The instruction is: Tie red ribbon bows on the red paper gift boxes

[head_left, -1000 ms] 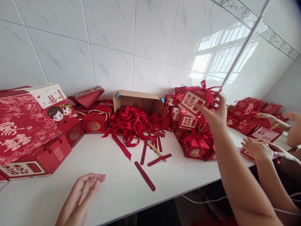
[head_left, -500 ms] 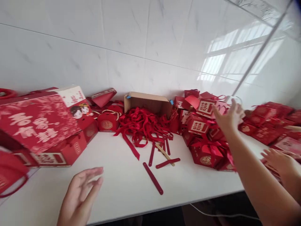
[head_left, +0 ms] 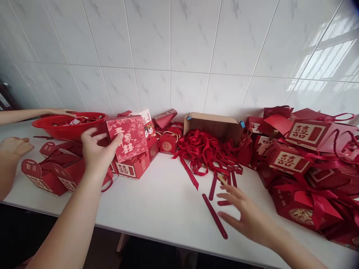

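Note:
My left hand point(head_left: 99, 151) reaches to the left side, its thumb lying over the near edge of a red patterned box point(head_left: 130, 140) with gold characters. The fingers go behind that edge, and the box rests on other red boxes. My right hand point(head_left: 238, 211) hovers over the white table with fingers spread and nothing in it. Close to its fingertips lie dark red strips point(head_left: 214, 216). A heap of red ribbons point(head_left: 206, 149) spills out of an open cardboard box point(head_left: 214, 118) by the wall.
Stacked red gift boxes point(head_left: 288, 160) with ribbons fill the right side. Red boxes with handles point(head_left: 47, 179) stand at the left, before a red basin point(head_left: 70, 129). Another person's hand point(head_left: 60, 111) is at the basin, the other hand point(head_left: 18, 146) nearer.
The view has turned left, bringing the basin in. My left hand has moved to the patterned box. My right hand has come from the right stack to over the strips.

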A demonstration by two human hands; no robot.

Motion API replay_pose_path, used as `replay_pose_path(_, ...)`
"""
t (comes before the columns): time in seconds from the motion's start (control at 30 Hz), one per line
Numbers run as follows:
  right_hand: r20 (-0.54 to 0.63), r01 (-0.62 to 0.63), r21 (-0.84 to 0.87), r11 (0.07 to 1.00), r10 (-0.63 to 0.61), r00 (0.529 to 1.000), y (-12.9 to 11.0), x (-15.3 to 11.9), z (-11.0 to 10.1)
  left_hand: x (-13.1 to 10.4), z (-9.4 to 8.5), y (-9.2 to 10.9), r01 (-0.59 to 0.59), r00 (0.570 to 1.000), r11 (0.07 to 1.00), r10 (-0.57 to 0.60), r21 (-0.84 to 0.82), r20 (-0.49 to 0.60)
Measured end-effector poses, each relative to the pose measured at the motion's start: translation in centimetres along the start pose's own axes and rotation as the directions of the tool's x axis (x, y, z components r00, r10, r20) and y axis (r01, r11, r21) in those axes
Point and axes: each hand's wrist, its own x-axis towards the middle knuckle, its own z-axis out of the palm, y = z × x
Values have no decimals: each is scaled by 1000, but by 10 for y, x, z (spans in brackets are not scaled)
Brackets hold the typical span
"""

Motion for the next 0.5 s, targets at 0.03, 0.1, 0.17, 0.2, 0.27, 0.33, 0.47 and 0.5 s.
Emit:
replay_pose_path(0.03,65,-20,-2,1000,20,998,-3,-2,11,0,-1,-4,-19,1000,999,19,-29,9)
replay_pose_path(0.1,122,-41,-18,999,42,992,-8,-3,25,-3,-2,-5,-31,999,997,30,-74,-12)
replay_pose_path(0.17,146,-30,-3,1000,30,989,-12,-3,31,-8,-5,3,-39,999,993,36,-110,-29)
replay_pose_path(0.2,155,-13,18,1000,10,988,-14,-3,31,-11,-7,10,-44,999,990,39,-134,-36)
replay_pose_path(0.27,164,33,69,997,-44,986,-16,-2,30,-21,-11,28,-71,997,977,65,-203,-38)
replay_pose_path(0.33,163,64,99,993,-80,983,-18,-2,28,-34,-13,47,-115,993,951,120,-286,2)
replay_pose_path(0.47,164,76,68,995,-86,983,-20,-2,27,-63,4,66,-174,942,965,222,-198,251)
replay_pose_path(0.5,163,76,58,995,-84,983,-20,-2,27,-69,14,66,-191,926,971,227,-145,302)
